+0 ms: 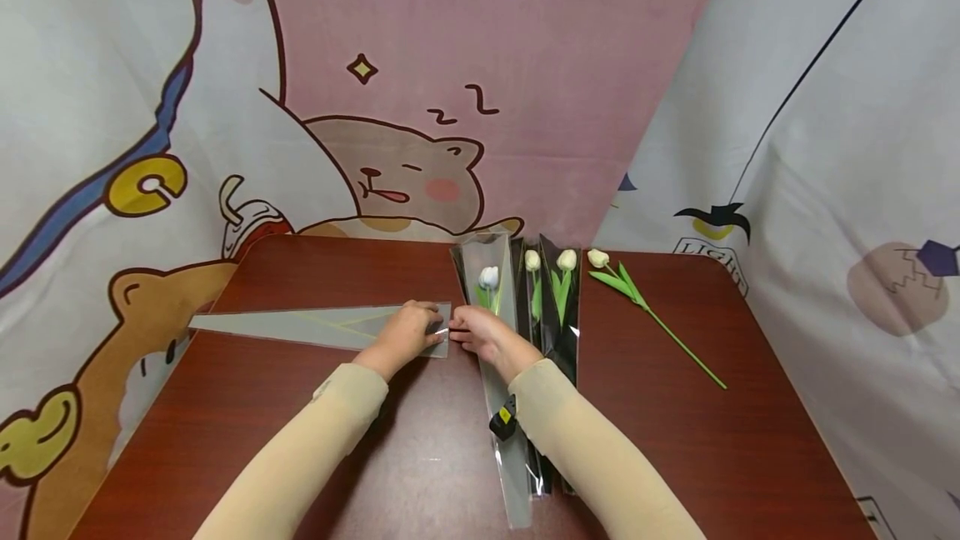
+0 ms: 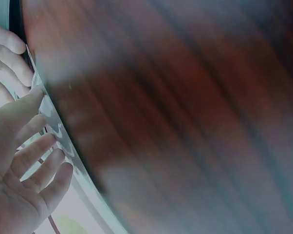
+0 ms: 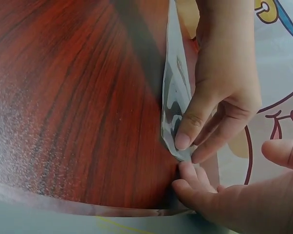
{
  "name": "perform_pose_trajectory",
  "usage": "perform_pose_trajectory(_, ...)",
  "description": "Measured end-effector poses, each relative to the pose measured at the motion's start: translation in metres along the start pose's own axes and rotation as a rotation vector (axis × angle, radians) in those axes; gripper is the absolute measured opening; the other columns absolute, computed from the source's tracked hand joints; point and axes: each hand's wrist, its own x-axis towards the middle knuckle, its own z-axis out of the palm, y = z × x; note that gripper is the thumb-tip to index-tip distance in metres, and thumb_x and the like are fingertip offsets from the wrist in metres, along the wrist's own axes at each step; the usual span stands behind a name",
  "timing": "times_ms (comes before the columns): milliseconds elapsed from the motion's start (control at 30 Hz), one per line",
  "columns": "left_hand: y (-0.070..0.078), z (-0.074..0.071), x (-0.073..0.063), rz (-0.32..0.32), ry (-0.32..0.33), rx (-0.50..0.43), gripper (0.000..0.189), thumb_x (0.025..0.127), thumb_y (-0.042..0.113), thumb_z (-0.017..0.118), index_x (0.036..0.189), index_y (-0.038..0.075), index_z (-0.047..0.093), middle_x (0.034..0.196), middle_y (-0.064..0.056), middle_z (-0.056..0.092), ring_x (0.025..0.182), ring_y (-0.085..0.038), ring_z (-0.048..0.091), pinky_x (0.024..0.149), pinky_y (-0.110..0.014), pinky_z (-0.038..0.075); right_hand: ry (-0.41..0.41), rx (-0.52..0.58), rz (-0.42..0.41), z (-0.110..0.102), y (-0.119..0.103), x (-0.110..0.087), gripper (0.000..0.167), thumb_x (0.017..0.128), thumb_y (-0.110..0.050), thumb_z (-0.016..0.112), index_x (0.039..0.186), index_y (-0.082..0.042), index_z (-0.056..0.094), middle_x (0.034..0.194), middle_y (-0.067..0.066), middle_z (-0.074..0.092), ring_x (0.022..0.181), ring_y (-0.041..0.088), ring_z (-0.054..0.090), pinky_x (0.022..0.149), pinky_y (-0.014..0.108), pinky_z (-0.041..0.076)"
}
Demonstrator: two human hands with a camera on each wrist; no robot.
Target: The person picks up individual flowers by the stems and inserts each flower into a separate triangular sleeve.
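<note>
A flat, tapered flower-wrapping sleeve (image 1: 288,324), grey with a clear front, lies across the left of the table, its wide end toward the middle. My left hand (image 1: 405,336) rests on that wide end; in the right wrist view its thumb (image 3: 189,127) presses near the edge. At the sleeve's end, the fingertips of my right hand (image 1: 487,338) touch the edge, and its thumb (image 3: 283,152) stands apart from the fingers. Just right of the hands, a grey sleeve (image 1: 510,473) holds a white tulip (image 1: 489,277), partly covered by my right forearm.
Two black sleeves with white tulips (image 1: 532,261) (image 1: 566,260) lie side by side beyond the right arm. Farther right is a loose white tulip (image 1: 637,298) with a green stem. A printed cloth (image 1: 540,65) hangs behind the brown table (image 1: 675,457).
</note>
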Motion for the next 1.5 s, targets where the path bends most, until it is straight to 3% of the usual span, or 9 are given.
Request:
perform_pose_trajectory(167,0.001,0.000,-0.002,-0.004,0.009,-0.042,0.036,0.081,0.021,0.075,0.111,0.002,0.069,0.130,-0.016,0.058,0.121,-0.034,0.051,0.099,-0.044,0.045,0.007,0.053,-0.013,0.002,0.001,0.001,0.011,0.072,-0.004,0.040,0.076,-0.014,0.042,0.082,0.002,0.052,0.097,0.024,0.057,0.086,0.033,0.039)
perform_pose_trajectory(233,0.001,0.000,-0.002,-0.003,0.014,-0.051,0.036,0.081,0.020,0.075,0.111,0.001,0.069,0.130,-0.016,0.058,0.121,-0.034,0.051,0.100,-0.044,0.044,0.004,0.069,-0.018,0.002,0.001,0.002,0.012,0.073,-0.003,0.039,0.078,-0.013,0.043,0.079,0.001,0.050,0.093,0.023,0.056,0.085,0.032,0.039)
perform_pose_trajectory(333,-0.002,0.001,-0.002,0.002,0.017,-0.061,0.036,0.082,0.020,0.074,0.112,0.001,0.068,0.130,-0.016,0.057,0.121,-0.034,0.051,0.100,-0.044,0.044,-0.006,0.085,-0.005,0.001,0.001,0.002,0.018,0.073,-0.003,0.039,0.089,-0.009,0.046,0.097,0.009,0.058,0.101,0.026,0.056,0.093,0.036,0.040)
perform_pose_trajectory(467,-0.004,0.002,-0.002,-0.005,0.013,-0.104,0.036,0.084,0.020,0.073,0.115,0.003,0.067,0.131,-0.015,0.057,0.123,-0.033,0.050,0.101,-0.045,0.043,-0.030,0.137,0.016,-0.004,0.002,0.002,0.055,0.075,-0.003,0.040,0.130,0.000,0.037,0.136,0.022,0.047,0.125,0.035,0.047,0.110,0.045,0.032)
perform_pose_trajectory(600,-0.004,0.002,-0.002,-0.002,0.050,-0.165,0.036,0.086,0.021,0.071,0.117,0.004,0.066,0.129,-0.013,0.057,0.121,-0.031,0.052,0.101,-0.044,0.044,-0.060,0.209,0.003,-0.007,0.002,0.001,0.070,0.079,-0.002,0.040,0.146,0.003,0.019,0.143,0.024,0.040,0.132,0.037,0.040,0.113,0.048,0.028)
perform_pose_trajectory(867,0.010,-0.006,-0.014,-0.001,0.170,-0.278,0.034,0.091,0.025,0.065,0.122,0.012,0.065,0.127,-0.007,0.058,0.118,-0.025,0.055,0.098,-0.043,0.046,-0.161,0.225,-0.069,-0.016,0.000,-0.012,0.053,0.095,-0.006,0.036,0.146,0.003,0.026,0.148,0.023,0.033,0.137,0.034,0.033,0.114,0.044,0.026)
perform_pose_trajectory(1000,0.019,-0.008,-0.018,0.008,0.236,-0.300,0.032,0.093,0.027,0.062,0.122,0.014,0.065,0.125,-0.003,0.059,0.113,-0.021,0.058,0.092,-0.039,0.050,-0.167,0.200,-0.111,-0.021,0.000,-0.022,0.045,0.098,-0.010,0.040,0.142,0.001,0.037,0.146,0.020,0.038,0.128,0.031,0.044,0.111,0.044,0.033)
perform_pose_trajectory(1267,0.035,-0.007,-0.022,0.087,0.439,-0.390,0.014,0.086,0.020,0.070,0.099,0.015,0.073,0.102,0.003,0.067,0.090,-0.014,0.065,0.073,-0.030,0.055,-0.144,0.274,-0.171,-0.030,0.006,-0.042,0.040,0.095,-0.003,0.049,0.134,0.007,0.044,0.102,0.003,0.063,0.087,0.010,0.063,0.090,0.030,0.051)
perform_pose_trajectory(1500,0.046,-0.010,-0.022,0.158,0.437,-0.443,0.013,0.086,0.020,0.071,0.097,0.015,0.074,0.099,0.003,0.066,0.088,-0.015,0.065,0.072,-0.032,0.055,-0.193,0.332,-0.180,-0.044,0.009,-0.055,0.041,0.096,-0.004,0.047,0.136,0.006,0.042,0.108,0.002,0.064,0.096,0.011,0.063,0.095,0.030,0.048)
